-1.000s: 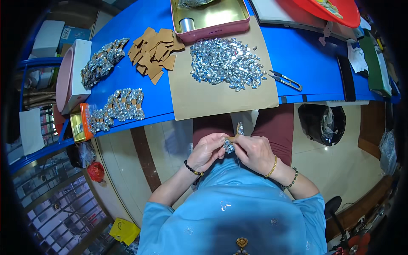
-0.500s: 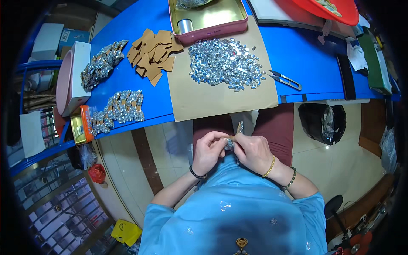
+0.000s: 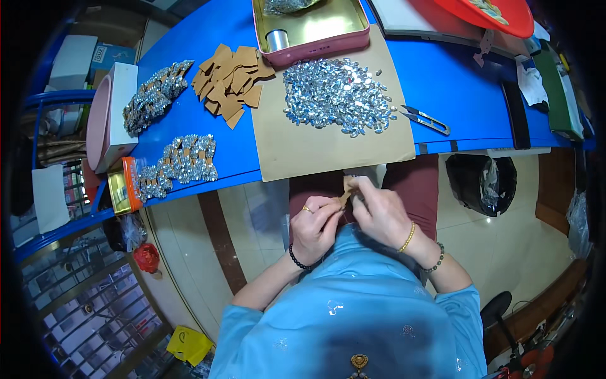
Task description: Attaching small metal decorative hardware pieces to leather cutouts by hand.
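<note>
Above my lap, just off the table's front edge, a small tan card piece is pinched between my two hands. My left hand grips its lower left end with thumb and forefinger. At its upper end are the closed fingers of my right hand. Any thread or stones on the card's far side are hidden. On the table ahead, a heap of silvery faceted stones lies on a sheet of brown paper. Thread snips rest to the right of the heap.
Left of the paper are a pile of tan card pieces and two clusters of stone-covered pieces. A pink tin holds a thread spool. A red bowl stands far right; a black bin is on the floor.
My hands have turned the card piece, so its plain tan side shows where silvery stones showed before. My right hand has risen slightly and its fingers have shifted up the card.
</note>
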Demonstrator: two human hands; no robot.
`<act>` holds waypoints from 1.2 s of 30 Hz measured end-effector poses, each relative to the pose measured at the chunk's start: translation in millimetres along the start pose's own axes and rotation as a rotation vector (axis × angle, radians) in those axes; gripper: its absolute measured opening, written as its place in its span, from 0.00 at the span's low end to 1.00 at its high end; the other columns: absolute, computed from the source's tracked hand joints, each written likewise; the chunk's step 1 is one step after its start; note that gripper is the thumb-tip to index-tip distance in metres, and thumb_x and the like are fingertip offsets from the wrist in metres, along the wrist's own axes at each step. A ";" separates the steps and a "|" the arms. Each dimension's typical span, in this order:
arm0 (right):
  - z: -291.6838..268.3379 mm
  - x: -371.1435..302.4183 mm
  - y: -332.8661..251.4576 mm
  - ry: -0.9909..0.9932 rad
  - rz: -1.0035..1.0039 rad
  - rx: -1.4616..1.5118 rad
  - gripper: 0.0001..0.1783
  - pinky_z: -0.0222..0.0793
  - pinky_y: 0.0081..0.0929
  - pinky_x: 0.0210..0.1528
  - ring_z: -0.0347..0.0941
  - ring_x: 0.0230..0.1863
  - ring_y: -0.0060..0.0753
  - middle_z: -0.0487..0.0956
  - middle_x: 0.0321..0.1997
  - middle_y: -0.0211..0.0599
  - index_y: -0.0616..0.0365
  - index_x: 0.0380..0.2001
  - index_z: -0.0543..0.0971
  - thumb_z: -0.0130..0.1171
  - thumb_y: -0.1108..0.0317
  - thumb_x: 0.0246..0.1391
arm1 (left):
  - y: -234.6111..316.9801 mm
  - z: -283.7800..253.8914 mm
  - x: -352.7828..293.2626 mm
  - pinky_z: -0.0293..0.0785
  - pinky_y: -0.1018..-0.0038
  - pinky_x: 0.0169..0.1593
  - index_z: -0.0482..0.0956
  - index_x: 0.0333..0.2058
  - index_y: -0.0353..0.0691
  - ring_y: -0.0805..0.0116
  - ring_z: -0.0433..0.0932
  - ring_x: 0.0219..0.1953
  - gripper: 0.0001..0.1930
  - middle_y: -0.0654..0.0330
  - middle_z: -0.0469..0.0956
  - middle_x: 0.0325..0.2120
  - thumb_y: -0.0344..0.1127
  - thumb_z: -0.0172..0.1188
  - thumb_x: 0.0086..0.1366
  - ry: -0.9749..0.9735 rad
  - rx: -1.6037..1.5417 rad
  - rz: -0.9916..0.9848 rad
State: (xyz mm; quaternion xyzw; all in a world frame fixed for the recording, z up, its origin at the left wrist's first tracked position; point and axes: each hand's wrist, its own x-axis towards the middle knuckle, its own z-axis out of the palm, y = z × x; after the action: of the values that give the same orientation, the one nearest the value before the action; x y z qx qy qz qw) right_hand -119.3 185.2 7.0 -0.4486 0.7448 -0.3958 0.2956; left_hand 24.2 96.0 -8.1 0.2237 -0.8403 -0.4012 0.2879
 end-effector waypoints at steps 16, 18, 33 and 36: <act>-22.4 15.5 28.4 -0.056 0.412 1.404 0.10 0.73 0.24 0.27 0.73 0.21 0.25 0.74 0.22 0.29 0.57 0.32 0.71 0.44 0.63 0.62 | -4.3 -23.5 26.4 0.71 0.76 0.38 0.74 0.32 0.36 0.66 0.76 0.34 0.06 0.59 0.77 0.32 0.24 0.59 0.53 -0.528 -0.408 -0.121; -40.5 8.3 21.6 -0.059 0.397 1.486 0.09 0.71 0.24 0.28 0.65 0.16 0.20 0.70 0.20 0.28 0.55 0.33 0.69 0.42 0.63 0.63 | -7.8 -25.6 25.8 0.72 0.78 0.39 0.73 0.33 0.35 0.71 0.76 0.35 0.04 0.60 0.77 0.32 0.26 0.56 0.58 -0.579 -0.766 -0.584; -87.9 -27.9 34.8 0.389 0.129 0.687 0.08 0.70 0.24 0.40 0.55 0.18 0.10 0.61 0.19 0.21 0.58 0.34 0.71 0.54 0.66 0.57 | -22.7 -45.4 36.0 0.70 0.83 0.34 0.72 0.40 0.35 0.82 0.72 0.29 0.09 0.64 0.75 0.30 0.32 0.53 0.64 -0.703 -0.691 -0.647; -46.1 -19.7 7.8 -0.162 0.225 0.513 0.12 0.58 0.14 0.24 0.55 0.20 0.08 0.64 0.17 0.18 0.60 0.33 0.75 0.65 0.70 0.44 | -18.8 -35.1 33.2 0.70 0.82 0.35 0.71 0.42 0.34 0.82 0.72 0.30 0.11 0.64 0.76 0.32 0.33 0.53 0.64 -0.673 -0.760 -0.739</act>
State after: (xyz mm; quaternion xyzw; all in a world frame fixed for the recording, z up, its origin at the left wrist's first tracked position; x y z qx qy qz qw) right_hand -151.1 220.1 25.5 -0.3038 0.6396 -0.4987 0.4998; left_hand 25.8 45.8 4.8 0.2428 -0.5509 -0.7933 -0.0908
